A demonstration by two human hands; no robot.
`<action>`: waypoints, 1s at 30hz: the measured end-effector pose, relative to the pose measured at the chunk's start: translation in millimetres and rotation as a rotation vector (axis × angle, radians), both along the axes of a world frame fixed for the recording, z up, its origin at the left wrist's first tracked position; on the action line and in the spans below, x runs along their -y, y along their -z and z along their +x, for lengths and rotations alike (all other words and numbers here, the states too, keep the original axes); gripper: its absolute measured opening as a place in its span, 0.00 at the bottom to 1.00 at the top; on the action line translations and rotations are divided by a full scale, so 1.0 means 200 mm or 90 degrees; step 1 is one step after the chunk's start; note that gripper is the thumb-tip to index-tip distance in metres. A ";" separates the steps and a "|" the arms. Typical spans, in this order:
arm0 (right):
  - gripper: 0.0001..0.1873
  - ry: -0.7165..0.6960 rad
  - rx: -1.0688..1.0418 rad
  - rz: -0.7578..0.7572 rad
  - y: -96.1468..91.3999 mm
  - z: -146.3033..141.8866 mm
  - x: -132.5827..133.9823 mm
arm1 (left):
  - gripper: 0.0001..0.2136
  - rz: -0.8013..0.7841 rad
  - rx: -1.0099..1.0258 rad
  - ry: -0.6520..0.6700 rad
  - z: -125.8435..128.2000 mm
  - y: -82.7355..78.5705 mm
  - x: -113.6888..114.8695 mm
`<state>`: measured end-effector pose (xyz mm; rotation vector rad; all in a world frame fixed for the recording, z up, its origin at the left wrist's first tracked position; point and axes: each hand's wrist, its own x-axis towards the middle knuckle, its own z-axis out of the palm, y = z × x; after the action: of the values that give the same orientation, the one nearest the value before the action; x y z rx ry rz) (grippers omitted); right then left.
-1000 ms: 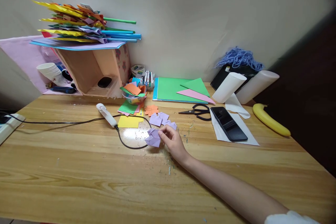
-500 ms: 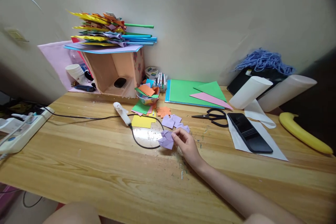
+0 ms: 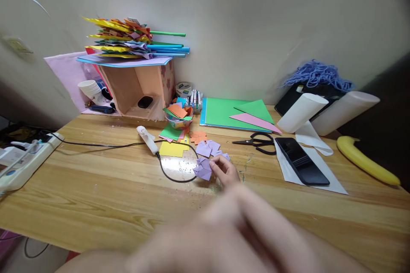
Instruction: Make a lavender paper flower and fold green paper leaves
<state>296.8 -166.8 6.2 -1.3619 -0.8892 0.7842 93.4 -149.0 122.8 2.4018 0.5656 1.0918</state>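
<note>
Between the thumb and fingers of my right hand (image 3: pixel 226 172) is a folded purple paper piece (image 3: pixel 203 169), lifted just over the table. Other purple folded papers (image 3: pixel 208 148) lie right behind it, partly overlapping, and an orange folded paper flower (image 3: pixel 198 137) lies beyond them. Close to the camera, my left hand (image 3: pixel 205 239) is a large smear of motion across the bottom, covering part of my right forearm; its fingers cannot be made out. A white glue gun (image 3: pixel 147 140) rests to the left of the purple piece, its black cord looping round toward it.
Yellow paper (image 3: pixel 171 149) and a bowl of paper scraps (image 3: pixel 178 121) sit behind the glue gun. Black scissors (image 3: pixel 256 142), a phone (image 3: pixel 301 162) and a banana (image 3: pixel 367 160) lie to the right. An open box (image 3: pixel 134 89) stands back left, a power strip (image 3: pixel 28 166) at left.
My left hand has come into view at the bottom, blurred and near the camera. My right hand keeps its pinch on the purple paper piece, almost in the same place. The view has shifted slightly.
</note>
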 end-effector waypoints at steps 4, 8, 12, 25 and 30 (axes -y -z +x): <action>0.10 0.010 0.028 0.008 0.01 0.00 0.00 | 0.14 -0.154 -0.041 0.055 0.25 0.04 -0.23; 0.09 -0.004 0.008 0.016 0.02 0.01 -0.01 | 0.13 -0.263 -0.140 0.026 0.39 0.25 -0.38; 0.10 -0.022 -0.015 0.015 0.03 0.02 -0.02 | 0.09 -0.342 -0.203 0.067 0.41 0.42 -0.43; 0.10 -0.052 0.033 -0.016 0.06 0.01 -0.03 | 0.09 -0.474 -0.081 0.123 0.40 0.53 -0.41; 0.10 -0.050 0.040 -0.050 0.06 0.02 -0.02 | 0.09 -0.481 -0.090 0.107 0.39 0.56 -0.40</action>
<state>301.2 -162.4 -5.4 -1.4349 -0.9748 0.8475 172.2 -69.4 11.5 1.8172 0.6616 0.5030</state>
